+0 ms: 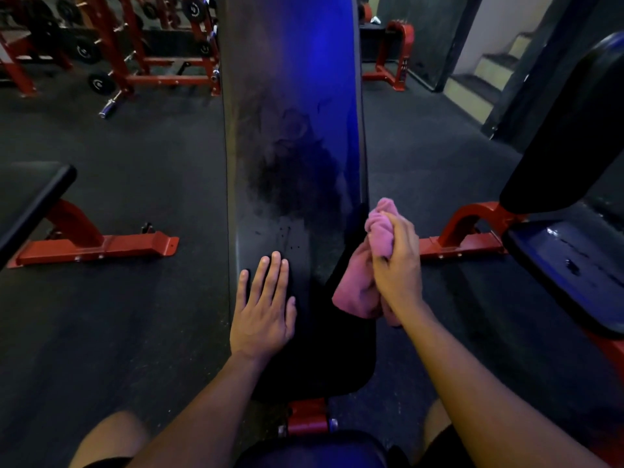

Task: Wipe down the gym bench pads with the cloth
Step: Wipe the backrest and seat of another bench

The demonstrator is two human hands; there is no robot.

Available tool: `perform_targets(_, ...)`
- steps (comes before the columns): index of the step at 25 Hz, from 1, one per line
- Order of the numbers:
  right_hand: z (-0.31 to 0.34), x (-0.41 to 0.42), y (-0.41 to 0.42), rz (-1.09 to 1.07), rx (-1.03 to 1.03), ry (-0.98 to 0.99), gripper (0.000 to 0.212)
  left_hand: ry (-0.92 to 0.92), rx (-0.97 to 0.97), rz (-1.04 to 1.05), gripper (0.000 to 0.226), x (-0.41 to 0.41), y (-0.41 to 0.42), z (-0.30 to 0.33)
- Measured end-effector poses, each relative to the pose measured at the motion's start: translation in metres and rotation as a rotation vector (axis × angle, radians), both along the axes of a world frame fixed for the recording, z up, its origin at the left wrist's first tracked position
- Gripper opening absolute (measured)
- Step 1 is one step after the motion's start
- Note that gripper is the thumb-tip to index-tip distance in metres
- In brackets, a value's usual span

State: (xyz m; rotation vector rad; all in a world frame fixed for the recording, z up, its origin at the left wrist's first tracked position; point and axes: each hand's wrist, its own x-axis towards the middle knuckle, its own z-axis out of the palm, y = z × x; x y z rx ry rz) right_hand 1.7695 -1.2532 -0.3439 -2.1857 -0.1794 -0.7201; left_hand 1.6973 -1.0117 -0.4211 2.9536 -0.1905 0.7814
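Pink cloth [378, 231], black bench pad [290, 163], red frames [101, 246]

Bare forearms, no sleeves; dark shorts [439, 447]; bare knees.

A gym — benches [293, 130]; red weight racks [135, 45].

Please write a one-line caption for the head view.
Left hand flat on long black bench pad; right hand grips bunched pink cloth beside it.
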Motion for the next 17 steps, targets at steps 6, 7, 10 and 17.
perform_targets(6, 0.06, 0.093, 0.054, -0.086, -0.189, 0.077, 0.053, -0.039, -0.018, -0.006, 0.069, 0.0, -0.001, -0.005)
perform_targets(7, 0.07, 0.108, 0.054, -0.094, -0.186, 0.06, 0.053, -0.05, -0.021, -0.011, 0.069, 0.001, -0.001, -0.005)
perform_targets(10, 0.064, 0.114, 0.047, -0.087, -0.124, 0.052, 0.059, -0.063, -0.011, -0.004, 0.07, 0.005, 0.0, -0.006)
perform_targets(17, -0.065, -0.011, 0.002, -0.019, 0.248, 0.353, 0.066, -0.073, -0.007, 0.001, 0.071, 0.004, -0.002, -0.007)
